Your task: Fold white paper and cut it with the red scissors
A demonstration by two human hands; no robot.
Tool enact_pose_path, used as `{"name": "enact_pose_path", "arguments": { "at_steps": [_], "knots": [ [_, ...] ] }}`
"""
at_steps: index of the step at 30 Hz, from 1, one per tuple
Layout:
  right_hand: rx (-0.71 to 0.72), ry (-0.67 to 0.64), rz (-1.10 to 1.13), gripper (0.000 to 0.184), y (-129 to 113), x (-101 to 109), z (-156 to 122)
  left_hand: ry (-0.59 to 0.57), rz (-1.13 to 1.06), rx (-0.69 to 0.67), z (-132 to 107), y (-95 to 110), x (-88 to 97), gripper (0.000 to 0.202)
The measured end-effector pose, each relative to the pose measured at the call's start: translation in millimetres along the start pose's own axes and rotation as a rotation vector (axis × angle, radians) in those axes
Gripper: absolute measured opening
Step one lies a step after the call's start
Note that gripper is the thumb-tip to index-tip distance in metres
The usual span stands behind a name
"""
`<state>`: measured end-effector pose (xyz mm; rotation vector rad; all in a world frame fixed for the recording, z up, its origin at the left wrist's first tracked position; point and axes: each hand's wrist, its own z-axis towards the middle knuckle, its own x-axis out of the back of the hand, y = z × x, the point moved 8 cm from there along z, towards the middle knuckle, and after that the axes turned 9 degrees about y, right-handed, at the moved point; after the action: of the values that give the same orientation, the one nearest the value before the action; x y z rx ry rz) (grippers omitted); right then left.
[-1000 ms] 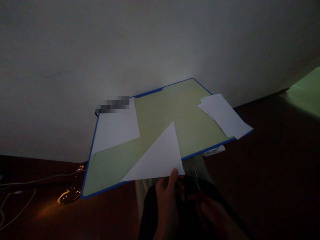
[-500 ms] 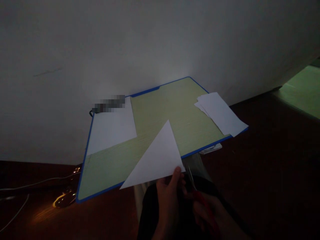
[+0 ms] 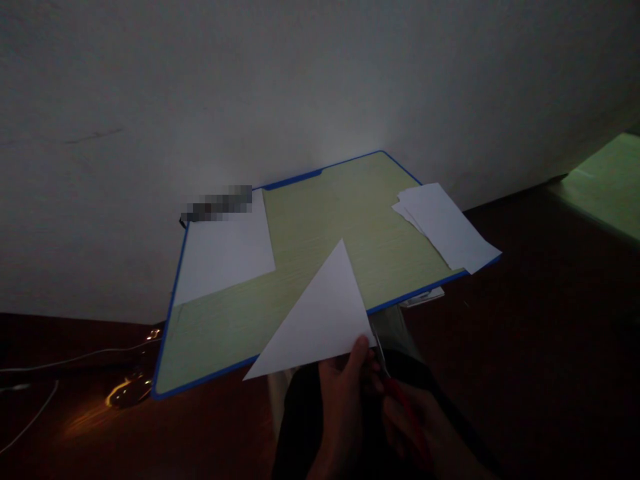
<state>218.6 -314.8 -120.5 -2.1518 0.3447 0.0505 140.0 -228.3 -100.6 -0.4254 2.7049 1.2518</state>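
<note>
My left hand (image 3: 343, 407) pinches the near right corner of a white paper triangle (image 3: 320, 313), thumb on top, holding it over the front edge of a small green desk with a blue rim (image 3: 320, 220). Right beside it, my right hand (image 3: 425, 430) grips red-handled scissors (image 3: 395, 380). Their blades point up at the triangle's right corner. Both hands are dim in the low light.
A white sheet (image 3: 225, 247) lies at the desk's back left. A stack of white paper strips (image 3: 447, 227) overhangs the right edge. A pale wall stands behind the desk. The floor is dark, with white cables (image 3: 60, 367) at the left.
The paper triangle and my left hand shifted slightly; the scissors' blades have risen closer to the triangle's right corner. The view also drifted a little.
</note>
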Motion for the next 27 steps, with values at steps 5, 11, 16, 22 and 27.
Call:
{"name": "enact_pose_path", "arguments": {
  "at_steps": [5,11,16,22,27],
  "knots": [
    [-0.026,0.007,-0.002,0.065,2,1,-1,0.004,-0.01,0.005,-2,2,-0.5,0.041],
    [-0.009,-0.014,0.053,0.06,10,2,2,0.008,0.01,0.016,-2,0,0.2,0.043],
    [-0.004,-0.013,0.04,0.061,14,2,4,0.008,-0.002,0.032,0,-5,1.8,0.042],
    [0.02,-0.022,0.035,0.06,9,1,3,0.007,0.016,0.032,-1,-4,1.0,0.043],
    [0.005,-0.018,0.024,0.06,8,1,3,0.013,0.022,0.035,-1,-3,0.4,0.044]
  ]
}}
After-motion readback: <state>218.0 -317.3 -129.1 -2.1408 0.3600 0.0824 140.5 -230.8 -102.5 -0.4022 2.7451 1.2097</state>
